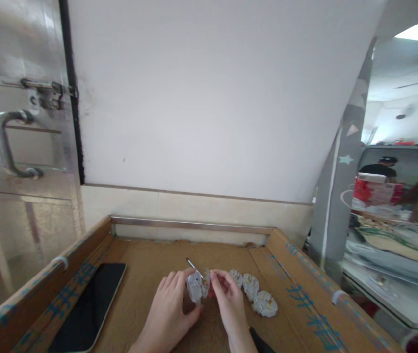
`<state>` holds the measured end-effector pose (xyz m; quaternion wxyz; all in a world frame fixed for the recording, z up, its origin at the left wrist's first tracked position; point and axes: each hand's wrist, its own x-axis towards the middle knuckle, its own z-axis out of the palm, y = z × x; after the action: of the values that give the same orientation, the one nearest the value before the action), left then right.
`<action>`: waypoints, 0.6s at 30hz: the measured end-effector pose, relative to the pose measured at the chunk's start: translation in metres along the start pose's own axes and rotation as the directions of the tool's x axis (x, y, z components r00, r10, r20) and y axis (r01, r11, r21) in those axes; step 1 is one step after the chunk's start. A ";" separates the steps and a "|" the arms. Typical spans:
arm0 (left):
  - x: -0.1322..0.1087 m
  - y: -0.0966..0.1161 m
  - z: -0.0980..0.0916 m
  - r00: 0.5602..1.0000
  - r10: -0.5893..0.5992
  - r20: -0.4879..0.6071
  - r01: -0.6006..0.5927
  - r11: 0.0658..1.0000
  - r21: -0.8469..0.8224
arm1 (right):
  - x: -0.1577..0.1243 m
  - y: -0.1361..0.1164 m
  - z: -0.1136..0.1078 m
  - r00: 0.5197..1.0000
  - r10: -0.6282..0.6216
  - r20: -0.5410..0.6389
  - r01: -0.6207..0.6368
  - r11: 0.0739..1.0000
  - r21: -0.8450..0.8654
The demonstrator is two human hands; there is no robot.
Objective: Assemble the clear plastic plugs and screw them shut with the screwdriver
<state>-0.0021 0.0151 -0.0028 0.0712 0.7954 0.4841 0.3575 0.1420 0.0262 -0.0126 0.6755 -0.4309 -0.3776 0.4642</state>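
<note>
My left hand point(174, 306) grips a clear plastic plug shell point(194, 288) between thumb and fingers, its face with small dark holes turned towards me. Against its right side is a second clear plug part point(205, 283) with brass-coloured metal inside. My right hand point(227, 299) is closed in a pinch at this second part. A thin metal rod point(193, 265), like a screwdriver shaft, slants behind the parts. A bit of red shows under my right fingers; whether it belongs to the rod is hidden. Several clear plug parts point(250, 284) with brass pins lie right of my right hand.
A black phone point(89, 306) lies at the left on the cardboard-lined tray point(146, 255), which has raised side walls. Behind stands a white wall panel point(209, 98), with a metal door point(21, 147) at left. At far right, a person point(381, 169) is behind cluttered shelves.
</note>
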 end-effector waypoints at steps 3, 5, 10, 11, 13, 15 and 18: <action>-0.007 -0.001 -0.003 0.999 0.000 0.032 -0.001 0.999 0.052 | -0.003 -0.001 0.001 0.999 -0.043 0.034 0.045 0.996 -0.082; -0.008 -0.001 -0.005 0.999 -0.004 0.036 0.001 0.997 0.074 | -0.003 0.000 0.001 0.997 -0.055 0.061 0.062 0.990 -0.124; -0.007 0.001 -0.004 0.999 -0.016 0.029 0.013 0.993 0.117 | -0.006 0.006 0.003 0.990 -0.089 0.109 0.109 0.973 -0.204; -0.007 0.002 -0.003 0.999 -0.014 0.029 0.010 0.992 0.123 | -0.008 0.008 0.005 0.988 -0.103 0.113 0.125 0.968 -0.216; -0.009 0.001 0.000 1.000 -0.005 0.030 0.002 0.992 0.125 | -0.013 0.011 0.010 0.983 -0.137 0.120 0.162 0.957 -0.241; -0.010 -0.001 0.004 1.000 0.006 0.025 -0.009 0.993 0.117 | -0.017 0.014 0.015 0.978 -0.161 0.136 0.192 0.945 -0.265; -0.011 -0.003 0.006 1.000 0.004 -0.024 -0.001 0.994 0.107 | -0.020 0.016 0.018 0.973 -0.157 0.170 0.202 0.935 -0.291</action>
<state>-0.0032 0.0093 -0.0143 0.0220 0.7943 0.5023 0.3409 0.1156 0.0146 -0.0236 0.6109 -0.4596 -0.5306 0.3661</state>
